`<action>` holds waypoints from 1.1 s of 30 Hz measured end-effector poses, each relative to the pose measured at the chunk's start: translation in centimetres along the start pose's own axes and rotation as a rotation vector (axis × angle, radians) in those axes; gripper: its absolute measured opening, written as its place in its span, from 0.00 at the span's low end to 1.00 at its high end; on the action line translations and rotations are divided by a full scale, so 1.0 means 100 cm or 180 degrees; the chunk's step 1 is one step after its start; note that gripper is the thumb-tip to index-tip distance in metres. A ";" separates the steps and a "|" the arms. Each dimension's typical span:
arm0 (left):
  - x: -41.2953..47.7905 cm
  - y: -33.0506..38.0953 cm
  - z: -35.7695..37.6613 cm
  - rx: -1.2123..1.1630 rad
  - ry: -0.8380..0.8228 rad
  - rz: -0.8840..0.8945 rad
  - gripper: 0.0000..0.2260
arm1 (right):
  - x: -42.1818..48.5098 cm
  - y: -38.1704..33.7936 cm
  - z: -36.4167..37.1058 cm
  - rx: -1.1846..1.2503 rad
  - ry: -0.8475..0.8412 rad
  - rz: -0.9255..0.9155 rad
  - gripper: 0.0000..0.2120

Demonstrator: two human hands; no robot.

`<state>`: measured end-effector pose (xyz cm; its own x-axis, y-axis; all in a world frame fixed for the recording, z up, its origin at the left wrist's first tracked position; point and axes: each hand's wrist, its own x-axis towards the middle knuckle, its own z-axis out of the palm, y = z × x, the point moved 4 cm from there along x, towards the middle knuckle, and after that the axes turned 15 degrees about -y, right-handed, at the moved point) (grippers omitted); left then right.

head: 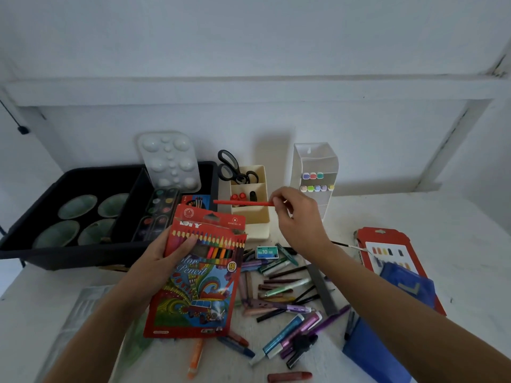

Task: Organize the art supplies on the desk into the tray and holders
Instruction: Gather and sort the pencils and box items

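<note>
My left hand (166,252) grips a red box of colour pencils (199,275), held upright above the desk, its top flap open. My right hand (298,217) pinches a red pencil (243,203) by one end, and the pencil lies level in the air over the cream desk holder (258,211), pointing left toward the box. A black tray (69,244) at the left holds several green dishes, watercolour sets (159,214) and a white palette (170,161). A clear marker holder (315,172) stands at the back right.
Black scissors (232,167) stand in the cream holder. Loose crayons, pens and markers (279,288) lie scattered on the white desk, with a staples box (266,252), a grey ruler (322,288), a blue pouch (392,327) and another red pack (387,252) at the right.
</note>
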<state>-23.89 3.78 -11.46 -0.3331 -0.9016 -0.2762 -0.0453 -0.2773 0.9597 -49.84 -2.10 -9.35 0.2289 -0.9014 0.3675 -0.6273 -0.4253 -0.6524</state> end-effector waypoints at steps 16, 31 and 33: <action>-0.054 -0.016 -0.022 0.0009 0.0071 -0.0368 0.14 | 0.035 -0.080 0.067 -0.0184 -0.1695 -0.1303 0.04; -0.075 -0.026 -0.048 -0.0224 0.0188 -0.0445 0.16 | 0.029 -0.093 0.128 0.2505 -0.1767 0.0526 0.05; -0.075 -0.026 -0.051 -0.0151 0.0208 -0.0422 0.15 | 0.024 -0.102 0.133 0.1986 -0.1871 0.0353 0.06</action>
<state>-16.50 9.60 -12.12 -0.2650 -0.8753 -0.4045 -0.0396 -0.4093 0.9115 -32.97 -1.01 -10.64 0.6466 -0.7628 -0.0099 -0.1849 -0.1441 -0.9721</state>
